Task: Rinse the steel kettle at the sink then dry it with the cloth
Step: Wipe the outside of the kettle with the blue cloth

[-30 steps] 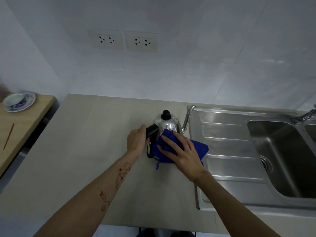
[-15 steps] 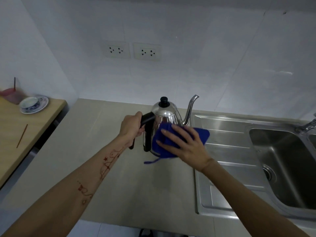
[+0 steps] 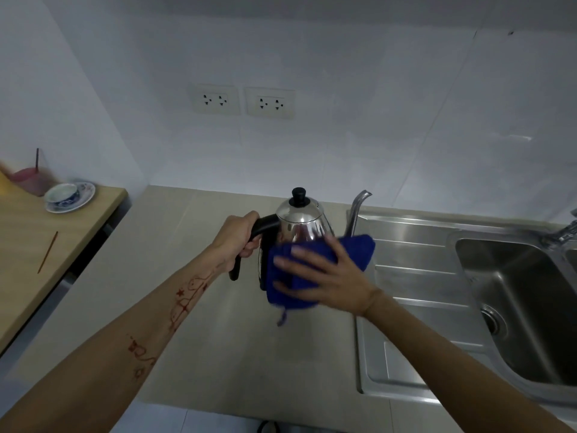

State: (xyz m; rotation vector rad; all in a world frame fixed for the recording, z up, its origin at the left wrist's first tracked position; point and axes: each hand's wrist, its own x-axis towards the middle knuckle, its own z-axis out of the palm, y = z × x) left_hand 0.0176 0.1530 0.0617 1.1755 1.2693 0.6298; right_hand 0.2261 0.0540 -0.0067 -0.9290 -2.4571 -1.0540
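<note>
Now one kettle, one cloth, two hands

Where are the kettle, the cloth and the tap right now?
kettle [image 3: 301, 218]: head view, on the shiny steel body below the lid.
cloth [image 3: 359, 250]: head view, on the blue fabric right of the fingers.
tap [image 3: 562, 234]: head view, on the metal spout at the right edge.

Only 1 view is showing: the head camera is looking forward and down from above the counter's near edge, facing the tiled back wall. Its wide lens is taking in the counter's far-left corner, the side table's right edge and the sink at right, with both forearms reaching in close below.
</note>
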